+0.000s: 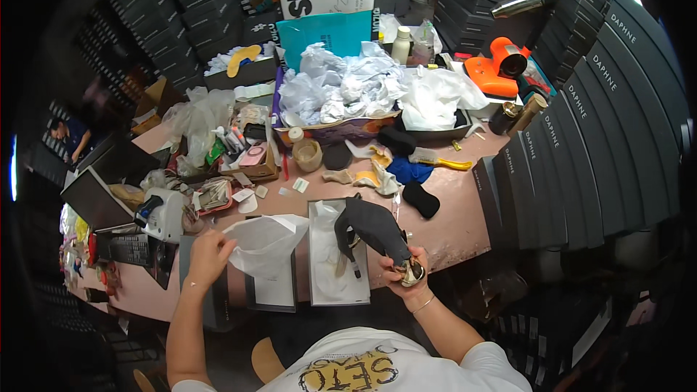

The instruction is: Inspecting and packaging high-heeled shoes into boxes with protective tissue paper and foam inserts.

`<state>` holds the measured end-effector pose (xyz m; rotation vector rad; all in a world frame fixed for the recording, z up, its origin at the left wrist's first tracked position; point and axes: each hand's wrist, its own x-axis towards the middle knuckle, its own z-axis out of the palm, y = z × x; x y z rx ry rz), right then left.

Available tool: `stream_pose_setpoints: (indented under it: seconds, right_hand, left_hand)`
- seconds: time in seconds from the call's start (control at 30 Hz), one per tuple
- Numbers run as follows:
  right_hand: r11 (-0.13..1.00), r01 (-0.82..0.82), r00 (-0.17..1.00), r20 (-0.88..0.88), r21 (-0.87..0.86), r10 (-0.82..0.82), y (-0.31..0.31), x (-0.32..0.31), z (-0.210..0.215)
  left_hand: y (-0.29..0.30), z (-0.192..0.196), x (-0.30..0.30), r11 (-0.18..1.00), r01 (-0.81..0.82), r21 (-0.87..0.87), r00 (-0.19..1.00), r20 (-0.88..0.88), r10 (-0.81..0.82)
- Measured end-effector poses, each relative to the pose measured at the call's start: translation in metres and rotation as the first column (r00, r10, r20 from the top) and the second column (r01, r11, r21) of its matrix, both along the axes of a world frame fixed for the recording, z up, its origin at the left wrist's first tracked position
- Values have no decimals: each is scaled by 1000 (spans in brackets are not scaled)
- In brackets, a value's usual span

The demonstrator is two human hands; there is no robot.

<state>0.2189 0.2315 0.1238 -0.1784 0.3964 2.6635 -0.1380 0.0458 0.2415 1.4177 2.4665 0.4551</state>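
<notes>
My right hand (406, 270) grips a black shoe (372, 223) by an end with shiny gold trim, holding it over an open shoebox (314, 292). White tissue lines that box. My left hand (210, 255) is closed at the edge of a thin white paper sheet (267, 245), its fingers pinched together. The sheet hangs over a second grey-edged box part (274, 294), either a lid or a tray, just left of the shoebox. A small dark piece with a pale band (356, 270) shows below the shoe; whether it belongs to it I cannot tell.
Crumpled white paper fills a purple box (327, 133) at the back. A yellow-handled brush (443, 162), black pads (420, 199) and a jar (307, 154) stand or lie before it. Shoebox stacks (581, 145) rise at right, near an orange device (496, 69). At left are a white machine (165, 214) and a keyboard (129, 248).
</notes>
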Motion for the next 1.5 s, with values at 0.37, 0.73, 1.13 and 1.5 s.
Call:
stream_pose_setpoints:
  seconds: [0.37, 0.73, 1.13, 1.5]
  right_hand:
    - [366, -678, 735, 595, 637, 327, -36, -40, 100]
    - [781, -384, 813, 582, 492, 33, -67, -90, -6]
    - [630, -222, 894, 414, 744, -174, -75, -148, -1]
    - [-501, -321, 926, 155, 804, -345, -134, -126, -3]
  left_hand:
    - [-12, -17, 99, 942, 220, 254, 975, -37, -218]
    - [-19, -20, 176, 912, 314, 265, 935, 83, -346]
    - [18, -21, 247, 680, 580, 449, 698, 157, -699]
    - [-63, -110, 143, 292, -949, -118, -194, 949, -249]
